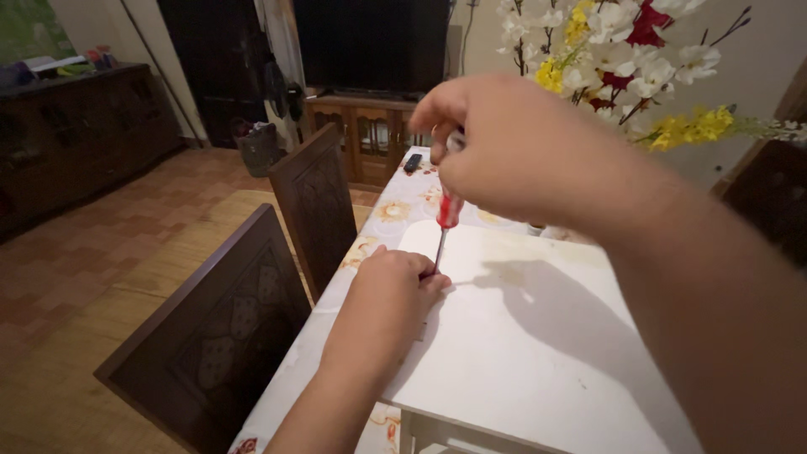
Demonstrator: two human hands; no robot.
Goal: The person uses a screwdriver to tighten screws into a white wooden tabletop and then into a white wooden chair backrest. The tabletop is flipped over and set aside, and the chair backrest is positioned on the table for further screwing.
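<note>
Ahead of me, at about twelve o'clock, a large flat television screen (370,42) stands on a low wooden cabinet (361,139) against the far wall. The screen is a wide dark rectangle, black and unlit, and its top edge runs out of view. Far off at ten o'clock, a green picture or poster (29,29) hangs on the wall above a dark sideboard (80,134). I see no packages or labels.
</note>
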